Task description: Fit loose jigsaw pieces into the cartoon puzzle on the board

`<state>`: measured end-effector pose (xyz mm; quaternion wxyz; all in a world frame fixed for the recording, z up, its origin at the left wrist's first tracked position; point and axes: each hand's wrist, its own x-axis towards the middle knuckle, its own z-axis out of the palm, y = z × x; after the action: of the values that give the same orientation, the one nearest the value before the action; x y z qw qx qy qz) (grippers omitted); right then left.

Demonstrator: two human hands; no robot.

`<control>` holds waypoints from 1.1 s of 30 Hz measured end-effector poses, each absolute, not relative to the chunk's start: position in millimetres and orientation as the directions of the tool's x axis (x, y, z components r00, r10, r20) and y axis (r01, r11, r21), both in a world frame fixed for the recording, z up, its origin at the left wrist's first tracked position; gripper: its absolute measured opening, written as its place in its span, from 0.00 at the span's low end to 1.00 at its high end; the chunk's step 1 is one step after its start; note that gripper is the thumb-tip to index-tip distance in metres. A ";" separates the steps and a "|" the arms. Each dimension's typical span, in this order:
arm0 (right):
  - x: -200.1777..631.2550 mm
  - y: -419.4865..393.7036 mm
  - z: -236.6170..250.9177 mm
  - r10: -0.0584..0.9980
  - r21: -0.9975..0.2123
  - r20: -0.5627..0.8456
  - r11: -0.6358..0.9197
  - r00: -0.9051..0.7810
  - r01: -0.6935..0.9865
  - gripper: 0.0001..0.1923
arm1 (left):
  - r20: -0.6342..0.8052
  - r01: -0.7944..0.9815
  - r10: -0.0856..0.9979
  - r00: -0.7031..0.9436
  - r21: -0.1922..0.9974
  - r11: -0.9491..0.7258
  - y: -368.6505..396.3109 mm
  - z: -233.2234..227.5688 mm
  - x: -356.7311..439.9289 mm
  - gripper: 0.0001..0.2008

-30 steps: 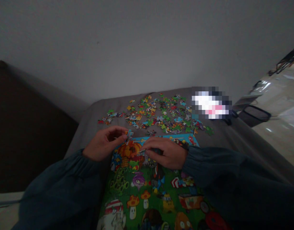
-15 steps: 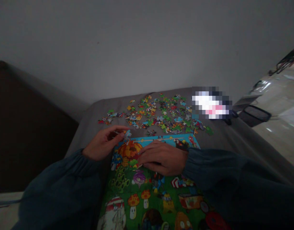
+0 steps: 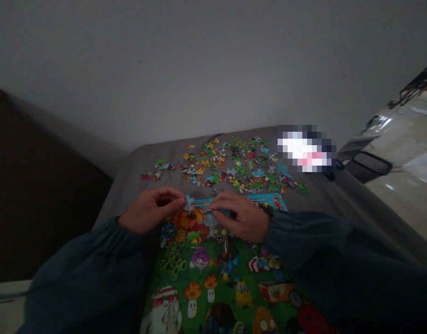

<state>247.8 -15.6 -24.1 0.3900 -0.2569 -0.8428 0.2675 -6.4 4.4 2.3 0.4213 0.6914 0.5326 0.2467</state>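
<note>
My left hand [image 3: 152,209] pinches a light-blue jigsaw piece [image 3: 189,203] between thumb and fingertips, over the upper left corner of a colourful cartoon picture [image 3: 218,273]. My right hand [image 3: 239,214] is palm-down over the top part of that picture, its thumb and fingers drawn together. Whatever sits between those right fingertips is too small and dark to make out. Mushrooms, a pumpkin and other cartoon figures show on the picture, green below with a blue top strip. Beyond its top edge, many loose jigsaw pieces [image 3: 230,171] lie scattered.
Grey cloth [image 3: 126,185] covers the surface under everything, running back to a pale wall [image 3: 206,69]. A blurred-out white and pink item [image 3: 306,150] lies at the back right. A dark panel [image 3: 42,195] stands at the left, and shiny floor [image 3: 408,176] shows at the right.
My right hand has lifted and shifted up towards the picture's top edge, uncovering a grey zombie figure. The piece in my left hand has turned more upright and moved slightly right.
</note>
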 end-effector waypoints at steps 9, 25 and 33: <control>247.0 -15.0 -26.8 0.666 -0.659 0.538 0.715 -0.517 0.234 0.08 | -0.131 0.586 0.941 0.313 0.806 -0.083 5.2 0.5 -6.0 0.19; 247.0 -14.2 -25.5 0.669 -0.650 0.547 0.718 -0.503 0.248 0.08 | -0.103 0.628 0.932 0.347 0.763 -0.150 -6.2 -3.1 18.0 0.15; 246.8 -14.2 -25.9 0.654 -0.639 0.562 0.732 -0.506 0.237 0.09 | -0.022 0.729 0.939 0.342 0.637 -0.250 -4.9 -5.8 15.9 0.14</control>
<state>246.8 -14.2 -25.9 0.4186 -0.2680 -0.8311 0.2493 15.9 -4.9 -5.8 0.2832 0.7686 0.5428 0.1855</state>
